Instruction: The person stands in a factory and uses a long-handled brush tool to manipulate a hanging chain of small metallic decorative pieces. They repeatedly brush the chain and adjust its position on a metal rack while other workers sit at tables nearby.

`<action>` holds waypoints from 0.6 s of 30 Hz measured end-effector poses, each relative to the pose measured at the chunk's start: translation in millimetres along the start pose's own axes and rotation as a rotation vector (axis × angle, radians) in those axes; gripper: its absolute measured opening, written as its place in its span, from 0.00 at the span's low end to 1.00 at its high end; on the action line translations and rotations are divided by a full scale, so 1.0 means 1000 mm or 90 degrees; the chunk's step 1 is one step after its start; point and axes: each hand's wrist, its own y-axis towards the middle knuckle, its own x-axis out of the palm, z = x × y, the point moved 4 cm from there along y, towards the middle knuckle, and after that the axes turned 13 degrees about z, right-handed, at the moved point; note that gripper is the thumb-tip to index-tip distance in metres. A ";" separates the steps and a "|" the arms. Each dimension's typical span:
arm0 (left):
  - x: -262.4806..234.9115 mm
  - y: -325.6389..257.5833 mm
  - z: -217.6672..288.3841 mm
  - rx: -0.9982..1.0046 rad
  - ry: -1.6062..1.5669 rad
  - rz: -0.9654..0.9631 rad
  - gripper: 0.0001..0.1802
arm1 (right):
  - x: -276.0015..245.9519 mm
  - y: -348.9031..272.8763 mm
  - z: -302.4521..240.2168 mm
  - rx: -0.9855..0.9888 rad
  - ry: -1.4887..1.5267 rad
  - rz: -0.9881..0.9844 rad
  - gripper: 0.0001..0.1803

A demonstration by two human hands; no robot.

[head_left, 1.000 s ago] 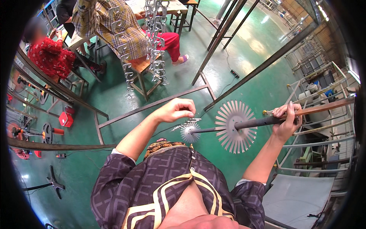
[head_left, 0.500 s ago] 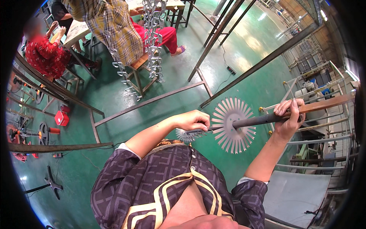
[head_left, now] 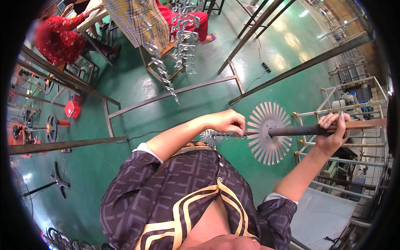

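My right hand (head_left: 334, 128) is wrapped round a dark round rod (head_left: 296, 131), near where a brown wooden-looking bar (head_left: 364, 124) continues it to the right. On the rod's left part sits a large grey metal disc (head_left: 264, 132) with long slots and forked teeth round its rim. My left hand (head_left: 228, 122) is closed, its fingertips curled down just left of that disc. Whatever they pinch is hidden. Beneath them runs a row of small metal hooks (head_left: 227, 136), reaching toward a smaller toothed disc (head_left: 208, 136) close to my waist.
A low metal frame (head_left: 175, 93) stands ahead on the green floor. Strings of metal hooks (head_left: 185, 37) hang beyond it, near seated people. Left are a red container (head_left: 72, 109) and a dark-legged stand (head_left: 58, 180). A pale rack (head_left: 354, 98) stands right.
The view has shifted, so the background sits higher and further right. Both hands and the slotted disc appear further right. More of the hook row shows under my left hand, which stays closed.
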 end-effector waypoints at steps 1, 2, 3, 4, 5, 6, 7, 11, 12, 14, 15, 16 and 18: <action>-0.001 -0.001 -0.001 -0.004 0.004 0.007 0.10 | 0.000 0.000 0.000 0.001 0.001 -0.002 0.06; -0.001 -0.003 -0.003 -0.005 0.014 0.020 0.10 | 0.001 0.000 0.000 0.003 -0.010 -0.003 0.06; -0.004 -0.007 -0.002 -0.010 0.015 0.050 0.10 | 0.002 0.000 0.001 0.005 -0.011 -0.002 0.06; -0.007 -0.008 -0.001 -0.013 0.014 0.071 0.10 | -0.001 -0.001 0.000 0.002 -0.016 0.007 0.07; -0.009 -0.010 0.001 -0.015 0.014 0.093 0.10 | -0.004 -0.001 -0.001 -0.001 -0.020 0.015 0.07; -0.014 -0.014 0.001 -0.032 0.028 0.116 0.10 | -0.010 0.000 -0.001 0.003 -0.020 0.010 0.06; -0.019 -0.020 -0.001 -0.053 0.040 0.136 0.10 | -0.011 0.001 0.000 0.006 -0.015 0.008 0.06; -0.038 -0.058 -0.013 -0.108 0.090 0.206 0.09 | -0.017 0.002 0.002 0.008 -0.012 0.001 0.07; -0.041 -0.070 -0.020 -0.125 0.101 0.219 0.09 | -0.018 0.002 0.002 0.009 -0.008 0.005 0.07; -0.045 -0.097 -0.037 -0.167 0.107 0.245 0.09 | -0.022 0.002 0.001 0.014 -0.013 -0.010 0.08; -0.047 -0.111 -0.047 -0.191 0.101 0.259 0.09 | -0.025 0.004 0.002 0.015 -0.011 -0.018 0.08; -0.047 -0.128 -0.057 -0.217 0.095 0.273 0.09 | -0.028 0.007 0.002 0.018 -0.007 -0.026 0.09; -0.050 -0.164 -0.083 -0.267 0.143 0.300 0.09 | -0.036 0.013 0.004 0.024 -0.007 -0.053 0.09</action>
